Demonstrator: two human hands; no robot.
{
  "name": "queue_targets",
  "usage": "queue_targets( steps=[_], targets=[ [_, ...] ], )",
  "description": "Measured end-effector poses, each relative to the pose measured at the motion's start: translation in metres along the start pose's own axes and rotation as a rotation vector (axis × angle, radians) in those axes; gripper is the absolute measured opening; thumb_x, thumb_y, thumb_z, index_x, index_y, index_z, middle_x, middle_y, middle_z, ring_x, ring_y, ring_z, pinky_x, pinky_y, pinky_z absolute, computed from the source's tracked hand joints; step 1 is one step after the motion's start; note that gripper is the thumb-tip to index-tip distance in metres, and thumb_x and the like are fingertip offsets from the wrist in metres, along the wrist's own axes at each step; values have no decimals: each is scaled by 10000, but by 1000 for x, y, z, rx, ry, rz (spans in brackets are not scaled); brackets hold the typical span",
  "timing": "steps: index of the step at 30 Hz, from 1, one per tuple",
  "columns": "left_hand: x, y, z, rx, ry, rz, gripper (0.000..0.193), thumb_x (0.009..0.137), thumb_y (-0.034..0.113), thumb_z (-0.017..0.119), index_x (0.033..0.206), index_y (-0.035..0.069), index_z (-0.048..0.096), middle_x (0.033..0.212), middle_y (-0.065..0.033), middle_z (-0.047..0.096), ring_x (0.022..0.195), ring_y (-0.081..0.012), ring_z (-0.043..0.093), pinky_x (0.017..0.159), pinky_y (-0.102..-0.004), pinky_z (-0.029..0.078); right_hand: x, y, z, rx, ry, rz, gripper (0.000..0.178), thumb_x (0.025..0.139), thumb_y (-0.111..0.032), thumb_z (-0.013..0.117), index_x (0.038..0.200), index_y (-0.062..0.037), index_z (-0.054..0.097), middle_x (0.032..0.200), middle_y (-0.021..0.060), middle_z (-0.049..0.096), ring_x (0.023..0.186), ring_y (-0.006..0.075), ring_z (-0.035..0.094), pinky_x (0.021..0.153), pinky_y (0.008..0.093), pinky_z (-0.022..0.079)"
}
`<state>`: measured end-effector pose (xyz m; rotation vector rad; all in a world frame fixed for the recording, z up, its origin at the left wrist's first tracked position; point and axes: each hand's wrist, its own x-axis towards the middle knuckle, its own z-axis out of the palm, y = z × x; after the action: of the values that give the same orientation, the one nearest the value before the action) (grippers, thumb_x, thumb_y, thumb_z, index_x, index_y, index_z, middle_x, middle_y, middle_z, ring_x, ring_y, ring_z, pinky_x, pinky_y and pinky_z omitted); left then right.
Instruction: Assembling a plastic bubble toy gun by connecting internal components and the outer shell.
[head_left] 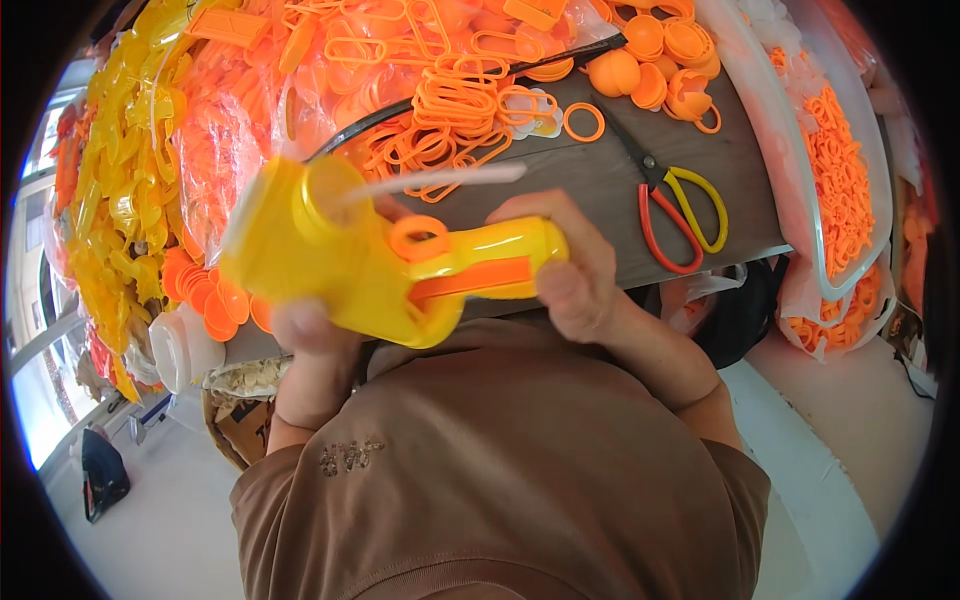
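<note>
A yellow plastic toy part (320, 265), broad and round at one end with a narrow handle, is held up between my hands over the near table edge. An orange strip (480, 278) and an orange ring (418, 238) sit at its handle. My left hand (315, 335), smeared by motion, grips the broad end from below, most of its fingers hidden behind it. My right hand (570, 265) is closed round the handle's tip, thumb in front. A thin white strip (450, 180), blurred, juts out from beside the round opening.
Scissors with red and yellow handles (665, 190) lie right on the dark table (740, 150). Orange clip-shaped pieces (455, 105) and half-shells (650, 65) are heaped at the back. Yellow parts (115, 190) pile at left; a plastic-lined bin (835, 180) of orange pieces stands right.
</note>
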<state>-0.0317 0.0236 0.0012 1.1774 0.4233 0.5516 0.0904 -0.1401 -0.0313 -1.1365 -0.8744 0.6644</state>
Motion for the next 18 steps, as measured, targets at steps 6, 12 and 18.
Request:
queue_targets(
  steps=[6, 12, 18],
  targets=[
    [26, -1, -19, -130, -92, -123, 669, 721, 410, 581, 1221, -16, 451, 1042, -189, 572, 911, -272, 582, 800, -371, 499, 6, -1, -4, -151, -86, 179, 439, 952, -375, 448, 1125, 29, 443, 863, 62, 557, 693, 111, 510, 633, 245, 426],
    [23, -5, -21, -134, 42, -49, 631, 716, 297, 603, 1224, -43, 449, 1054, -204, 589, 913, -278, 612, 793, -369, 516, 22, -5, -55, -1126, 185, 1, 277, 813, -176, 669, 1009, -12, 564, 872, 89, 523, 773, 225, 548, 683, 323, 453],
    [25, -7, -15, -215, 48, -59, 632, 702, 203, 617, 1248, -46, 419, 1054, -204, 590, 909, -285, 618, 788, -385, 523, 30, 12, -70, -1433, 102, -26, 226, 721, -62, 693, 911, -17, 581, 903, 94, 482, 884, 290, 514, 735, 375, 443]
  ],
)
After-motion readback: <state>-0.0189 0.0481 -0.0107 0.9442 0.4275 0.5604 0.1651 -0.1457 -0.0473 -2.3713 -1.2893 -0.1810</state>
